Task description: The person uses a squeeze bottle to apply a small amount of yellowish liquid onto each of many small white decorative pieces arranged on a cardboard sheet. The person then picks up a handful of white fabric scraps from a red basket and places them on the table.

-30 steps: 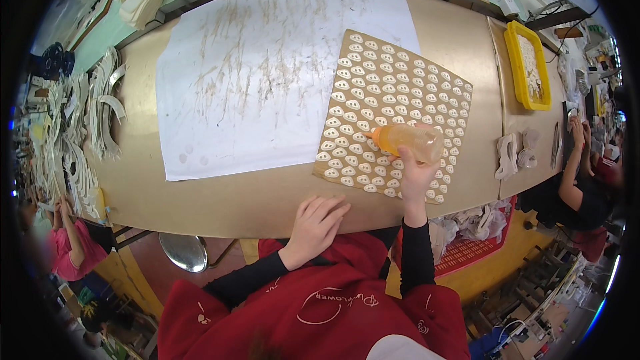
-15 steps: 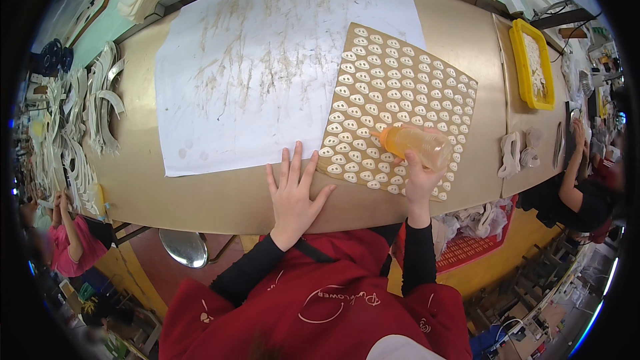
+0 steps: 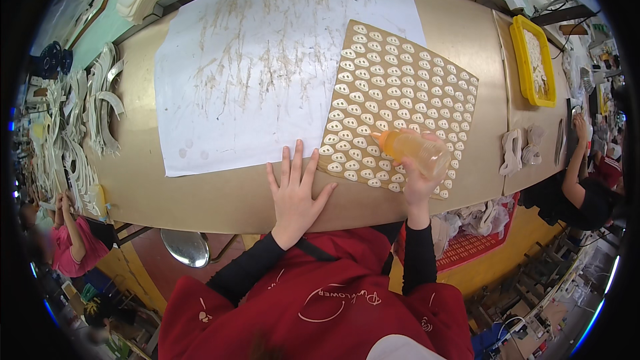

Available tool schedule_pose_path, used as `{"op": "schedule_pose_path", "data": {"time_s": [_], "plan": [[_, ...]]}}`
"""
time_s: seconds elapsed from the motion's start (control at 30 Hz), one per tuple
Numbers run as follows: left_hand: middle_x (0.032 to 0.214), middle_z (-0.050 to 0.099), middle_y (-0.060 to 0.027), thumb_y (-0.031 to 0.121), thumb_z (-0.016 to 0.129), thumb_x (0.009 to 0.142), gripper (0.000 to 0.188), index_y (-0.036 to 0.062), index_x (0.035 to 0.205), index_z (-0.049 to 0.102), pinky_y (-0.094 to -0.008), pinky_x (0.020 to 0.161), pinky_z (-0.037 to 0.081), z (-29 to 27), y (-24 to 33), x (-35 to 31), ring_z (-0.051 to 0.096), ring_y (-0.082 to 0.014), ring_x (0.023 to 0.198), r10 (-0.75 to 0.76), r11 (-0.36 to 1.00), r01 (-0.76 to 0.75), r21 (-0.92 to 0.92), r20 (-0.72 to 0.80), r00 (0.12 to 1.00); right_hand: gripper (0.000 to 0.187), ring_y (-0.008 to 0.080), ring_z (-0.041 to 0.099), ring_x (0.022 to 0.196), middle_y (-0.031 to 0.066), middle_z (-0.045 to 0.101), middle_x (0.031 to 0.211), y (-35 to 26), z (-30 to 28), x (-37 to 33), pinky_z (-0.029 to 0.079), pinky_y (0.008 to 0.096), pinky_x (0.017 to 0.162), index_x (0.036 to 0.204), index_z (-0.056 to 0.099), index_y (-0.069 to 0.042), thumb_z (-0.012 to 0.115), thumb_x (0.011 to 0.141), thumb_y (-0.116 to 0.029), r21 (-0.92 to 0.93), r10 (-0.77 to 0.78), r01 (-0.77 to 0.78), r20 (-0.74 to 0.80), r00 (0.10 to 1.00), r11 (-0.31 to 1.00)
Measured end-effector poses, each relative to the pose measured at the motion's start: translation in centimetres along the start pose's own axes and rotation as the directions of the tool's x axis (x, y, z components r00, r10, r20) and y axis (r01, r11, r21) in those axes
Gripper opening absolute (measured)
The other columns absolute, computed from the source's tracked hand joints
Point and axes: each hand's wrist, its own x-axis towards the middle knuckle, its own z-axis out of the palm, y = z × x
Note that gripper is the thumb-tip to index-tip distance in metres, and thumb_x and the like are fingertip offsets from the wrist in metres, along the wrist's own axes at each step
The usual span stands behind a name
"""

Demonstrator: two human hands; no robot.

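My right hand is wrapped round a clear squeeze bottle with an orange nozzle and yellowish liquid inside. The bottle is tilted on its side, its tip pointing left just over a brown sheet. Rows of small white rounded pieces, each with two dark holes, cover that sheet. My left hand lies flat with fingers spread on the tan table, its fingertips at the near edge of a large white paper. Brown streaks mark the paper, and the brown sheet overlaps its right side.
Curved white strips are heaped at the left. A yellow tray of white pieces stands at the right, near bagged parts. Below the table edge are a red basket and a round stool. Other people work at both sides.
My right hand and the bottle have shifted very slightly, and the nozzle stays over nearly the same spot. The left hand rests where it was.
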Motion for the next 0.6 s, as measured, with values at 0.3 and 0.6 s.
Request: {"op": "schedule_pose_path", "data": {"time_s": [0.3, 0.6], "plan": [[0.159, 0.03, -0.014, 0.045, 0.068, 0.086, 0.072, 0.0141, 0.147, 0.045, -0.0632, 0.114, 0.01, -0.1, 0.0, 0.1, 0.024, -0.0353, 0.147, -0.006, 1.0, 0.006, -0.012, 0.004, 1.0, 0.058, 0.0262, 0.062, 0.112, 0.0214, 0.063, 0.12, -0.1, 1.0, -0.1, 0.054, 0.038, 0.093, 0.124, 0.048, 0.002, 0.082, 0.079, -0.008, -0.029, -0.035, 0.036, 0.042, 0.998, 0.999], [0.159, 0.03, -0.0149, 0.043, 0.071, 0.084, 0.073, 0.0128, 0.146, 0.046, -0.0607, 0.116, 0.008, -0.2, 0.0, 0.1, 0.023, -0.0365, 0.147, -0.012, 1.0, 0.012, -0.026, 0.013, 1.0, 0.062, 0.0267, 0.063, 0.11, 0.0225, 0.063, 0.119, -0.1, 1.8, 0.3, 0.054, 0.0384, 0.091, 0.125, 0.048, 0.002, 0.085, 0.077, -0.012, -0.13, -0.13, 0.141, 0.091, 0.987, 0.981]]}}
